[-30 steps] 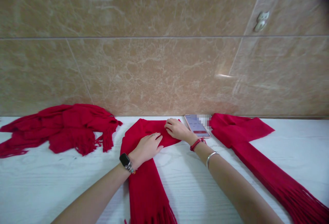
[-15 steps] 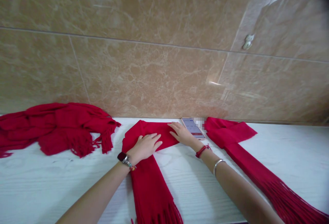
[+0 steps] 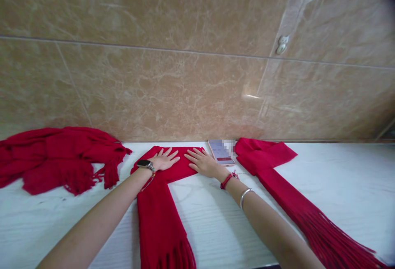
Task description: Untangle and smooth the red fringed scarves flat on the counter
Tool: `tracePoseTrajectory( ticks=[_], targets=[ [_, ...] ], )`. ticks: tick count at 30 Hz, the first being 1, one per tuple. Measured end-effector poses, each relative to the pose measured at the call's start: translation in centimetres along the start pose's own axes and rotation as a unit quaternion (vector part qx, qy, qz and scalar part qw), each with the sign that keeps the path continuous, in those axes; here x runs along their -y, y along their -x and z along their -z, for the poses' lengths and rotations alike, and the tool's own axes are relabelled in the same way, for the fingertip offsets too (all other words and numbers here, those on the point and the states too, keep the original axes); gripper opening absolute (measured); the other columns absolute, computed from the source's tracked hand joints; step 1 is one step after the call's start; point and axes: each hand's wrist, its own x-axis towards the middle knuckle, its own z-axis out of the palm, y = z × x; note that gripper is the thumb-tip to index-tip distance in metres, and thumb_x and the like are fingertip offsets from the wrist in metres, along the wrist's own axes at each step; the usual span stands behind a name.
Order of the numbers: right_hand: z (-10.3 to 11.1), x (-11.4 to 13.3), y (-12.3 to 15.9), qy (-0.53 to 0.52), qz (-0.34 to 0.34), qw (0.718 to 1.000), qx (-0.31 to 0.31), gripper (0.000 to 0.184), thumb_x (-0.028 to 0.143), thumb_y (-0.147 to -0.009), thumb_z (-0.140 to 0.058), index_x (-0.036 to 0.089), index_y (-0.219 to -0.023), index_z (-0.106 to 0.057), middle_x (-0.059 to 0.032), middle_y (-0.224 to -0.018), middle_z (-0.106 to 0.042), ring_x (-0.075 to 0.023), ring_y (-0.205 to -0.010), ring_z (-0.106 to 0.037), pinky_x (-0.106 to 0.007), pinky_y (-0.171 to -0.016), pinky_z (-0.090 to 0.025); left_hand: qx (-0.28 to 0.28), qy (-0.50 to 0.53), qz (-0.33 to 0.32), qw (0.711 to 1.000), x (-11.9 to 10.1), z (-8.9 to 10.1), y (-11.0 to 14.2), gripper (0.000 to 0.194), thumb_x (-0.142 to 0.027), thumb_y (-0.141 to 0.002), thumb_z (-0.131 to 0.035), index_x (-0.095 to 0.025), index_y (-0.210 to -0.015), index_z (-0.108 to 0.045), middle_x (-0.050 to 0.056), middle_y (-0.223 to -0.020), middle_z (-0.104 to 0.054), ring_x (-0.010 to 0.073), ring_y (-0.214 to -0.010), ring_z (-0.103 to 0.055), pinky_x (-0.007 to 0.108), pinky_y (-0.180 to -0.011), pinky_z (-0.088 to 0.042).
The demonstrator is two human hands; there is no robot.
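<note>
A red scarf (image 3: 159, 215) lies folded on the white table, with one part running sideways near the wall and a fringed tail coming down toward me. My left hand (image 3: 164, 160) rests on the sideways part, fingers spread. To its right, my right hand (image 3: 202, 162) lies flat on the same part, near its right end, fingers stretched out. Neither hand grips anything. Part of the cloth is hidden beneath my hands and left forearm.
On the left lies a crumpled red scarf (image 3: 61, 155). A folded red scarf (image 3: 274, 178) with a long fringe stretches across the right side. Between it and my right hand is a phone (image 3: 219, 153). A marble-tiled wall (image 3: 173, 87) borders the back of the white table (image 3: 345, 186).
The camera view has shifted, so the table items appear farther left. My left hand has moved toward the wall with its fingers spreading. My right hand still lies on the scarf.
</note>
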Motion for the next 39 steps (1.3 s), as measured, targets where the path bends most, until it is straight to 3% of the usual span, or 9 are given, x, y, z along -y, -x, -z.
tracePoseTrajectory(
  ticks=[4,7,10,15,21,27,31,34,39],
  targets=[
    [1.0,0.6,-0.2,-0.016,0.006,1.000,-0.014,0.044,0.035,-0.092,-0.034,0.021,-0.134,-0.035,-0.0068,-0.139,-0.035,-0.0243,-0.131,-0.022,-0.050,-0.103,-0.023,0.016,-0.026,-0.013,0.999,0.4,0.1,0.7,0.062,-0.057,-0.084,-0.026,-0.025,-0.137,-0.029,0.009,-0.146,-0.017,0.0318,-0.133,-0.009,0.053,-0.103,-0.013],
    [1.9,1.8,-0.5,-0.045,0.056,0.996,-0.048,0.040,0.031,-0.090,-0.039,0.019,-0.128,-0.044,-0.0080,-0.136,-0.040,-0.0199,-0.128,-0.028,-0.045,-0.106,-0.020,-0.086,-0.047,-0.086,0.991,1.5,0.2,2.3,0.050,-0.045,-0.089,-0.023,-0.024,-0.132,-0.037,0.007,-0.143,-0.028,0.0238,-0.133,-0.015,0.046,-0.105,-0.013],
    [2.4,3.2,-0.6,-0.085,0.116,0.989,-0.046,0.037,0.030,-0.088,-0.043,0.016,-0.122,-0.051,-0.0093,-0.128,-0.050,-0.0169,-0.121,-0.040,-0.037,-0.105,-0.026,-0.175,-0.046,-0.063,0.982,3.5,0.2,4.2,0.056,-0.049,-0.085,-0.035,-0.024,-0.134,-0.033,0.008,-0.143,-0.027,0.0254,-0.133,-0.016,0.046,-0.105,-0.016],
    [2.3,4.1,-0.2,-0.103,0.109,0.989,0.008,0.042,0.014,-0.082,-0.046,0.009,-0.124,-0.048,-0.0138,-0.125,-0.052,-0.0196,-0.115,-0.048,-0.031,-0.097,-0.039,-0.104,0.008,-0.045,0.993,6.8,0.3,7.3,0.078,-0.057,-0.079,-0.040,-0.016,-0.141,-0.014,0.011,-0.147,-0.012,0.0239,-0.134,-0.011,0.037,-0.106,-0.020],
    [2.1,3.8,0.0,-0.073,0.100,0.991,0.046,0.050,-0.003,-0.080,-0.033,0.013,-0.125,-0.046,-0.0113,-0.127,-0.049,-0.0167,-0.116,-0.046,-0.030,-0.096,-0.041,-0.030,0.063,-0.021,0.997,6.8,1.5,8.7,0.091,-0.058,-0.072,-0.050,-0.011,-0.141,-0.012,0.015,-0.147,-0.005,0.0252,-0.134,-0.010,0.035,-0.107,-0.017],
    [2.2,4.1,0.0,-0.061,0.114,0.992,0.001,0.046,0.002,-0.083,-0.035,0.015,-0.126,-0.047,-0.0115,-0.126,-0.051,-0.0183,-0.116,-0.047,-0.035,-0.098,-0.040,-0.168,0.166,0.077,0.969,7.7,1.7,7.4,0.059,-0.042,-0.086,-0.033,-0.008,-0.134,-0.030,0.016,-0.129,-0.047,0.0211,-0.117,-0.046,0.029,-0.095,-0.036],
    [2.3,4.9,-0.7,-0.050,0.136,0.989,-0.010,0.045,0.004,-0.084,-0.038,0.013,-0.128,-0.043,-0.0149,-0.128,-0.048,-0.0204,-0.117,-0.045,-0.036,-0.097,-0.041,-0.150,0.149,0.110,0.971,8.7,2.3,5.1,0.055,-0.045,-0.085,-0.035,-0.007,-0.123,-0.044,0.017,-0.123,-0.052,0.0233,-0.111,-0.052,0.028,-0.089,-0.040],
    [2.3,5.7,-1.3,-0.030,0.141,0.990,0.011,0.043,0.005,-0.085,-0.039,0.012,-0.128,-0.043,-0.0168,-0.124,-0.052,-0.0211,-0.112,-0.051,-0.034,-0.090,-0.046,-0.127,0.135,0.100,0.978,7.8,3.1,2.2,0.058,-0.047,-0.073,-0.055,-0.008,-0.116,-0.051,0.017,-0.122,-0.053,0.0267,-0.109,-0.052,0.028,-0.086,-0.041],
    [2.2,6.0,-1.4,-0.007,0.157,0.988,0.004,0.035,0.006,-0.087,-0.039,0.011,-0.120,-0.049,-0.0159,-0.118,-0.056,-0.0196,-0.110,-0.053,-0.033,-0.090,-0.046,-0.128,0.095,0.115,0.980,5.4,4.0,-1.9,0.033,-0.021,-0.061,-0.065,-0.011,-0.093,-0.063,0.011,-0.100,-0.066,0.0270,-0.097,-0.059,0.027,-0.078,-0.043]
  ],
)
